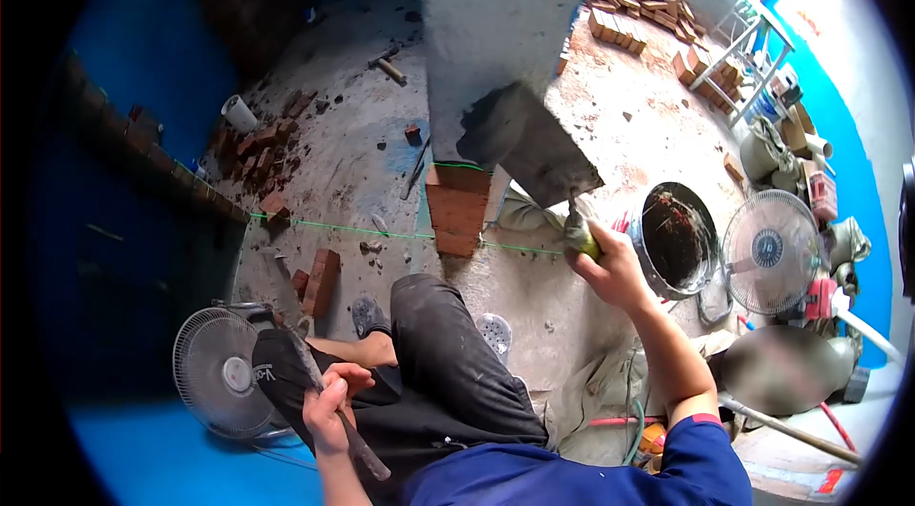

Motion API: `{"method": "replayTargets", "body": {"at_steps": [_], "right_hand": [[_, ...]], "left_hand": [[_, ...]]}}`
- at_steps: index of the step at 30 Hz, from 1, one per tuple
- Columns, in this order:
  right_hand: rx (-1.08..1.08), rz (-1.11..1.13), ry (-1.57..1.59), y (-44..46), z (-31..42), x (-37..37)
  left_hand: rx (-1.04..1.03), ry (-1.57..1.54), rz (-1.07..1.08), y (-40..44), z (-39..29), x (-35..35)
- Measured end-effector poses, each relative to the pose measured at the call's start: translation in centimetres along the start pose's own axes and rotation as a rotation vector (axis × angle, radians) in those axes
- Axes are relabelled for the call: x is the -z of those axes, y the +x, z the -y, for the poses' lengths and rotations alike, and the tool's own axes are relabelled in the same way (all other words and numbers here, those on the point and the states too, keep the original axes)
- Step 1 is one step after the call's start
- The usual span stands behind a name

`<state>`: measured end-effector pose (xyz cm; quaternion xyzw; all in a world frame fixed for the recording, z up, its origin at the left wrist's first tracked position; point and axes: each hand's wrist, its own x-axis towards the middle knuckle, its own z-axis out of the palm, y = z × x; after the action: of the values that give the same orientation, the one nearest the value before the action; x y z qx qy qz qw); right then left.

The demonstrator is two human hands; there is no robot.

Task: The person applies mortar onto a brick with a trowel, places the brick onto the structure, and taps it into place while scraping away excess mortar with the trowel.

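My right hand (612, 270) grips the green-yellow handle of a trowel (545, 155). The trowel's broad grey blade lies up against the lower part of a grey pillar (496, 15), beside a dark wet patch of mortar (483, 128). Bare bricks (459, 209) show at the pillar's foot, and a green string (362, 231) runs past them. Near my lap, my left hand (332, 406) is closed around a long, dark, stick-like tool (365, 449), slanting across my thigh. Its upper end is hard to make out.
A round bucket (679, 239) stands right of the trowel, next to a fan (770, 252). Another fan (221, 373) stands at my left. Loose bricks (322, 283) lie by my foot; a brick pile (648, 1) and a metal stand (753, 53) are farther back.
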<state>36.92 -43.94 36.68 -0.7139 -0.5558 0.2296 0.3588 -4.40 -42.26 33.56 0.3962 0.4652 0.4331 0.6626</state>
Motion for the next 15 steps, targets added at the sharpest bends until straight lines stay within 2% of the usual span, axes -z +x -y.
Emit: {"method": "replayTargets", "body": {"at_steps": [2,3,8,10,14,15], "right_hand": [[0.168,-0.127,-0.452,1.9,-2.9,-2.4],[0.236,-0.132,-0.572,2.6,-3.4,-2.8],[0.192,-0.136,-0.691,3.2,-2.8,-3.5],[0.189,-0.048,-0.788,3.3,-1.9,-3.3],[0.276,-0.067,-0.842,4.0,-1.1,-4.1],[0.199,-0.022,-0.868,4.3,-0.8,-4.4]], "left_hand": [[-0.005,-0.004,-0.005,-0.3,0.0,1.1],[-0.016,-0.003,-0.011,-0.4,0.1,1.5],[-0.032,-0.013,-0.034,-0.2,0.2,2.3],[-0.020,-0.019,-0.024,0.0,0.4,2.1],[-0.002,-0.088,-0.001,0.9,0.4,1.4],[-0.011,-0.100,0.013,0.9,0.4,1.3]]}}
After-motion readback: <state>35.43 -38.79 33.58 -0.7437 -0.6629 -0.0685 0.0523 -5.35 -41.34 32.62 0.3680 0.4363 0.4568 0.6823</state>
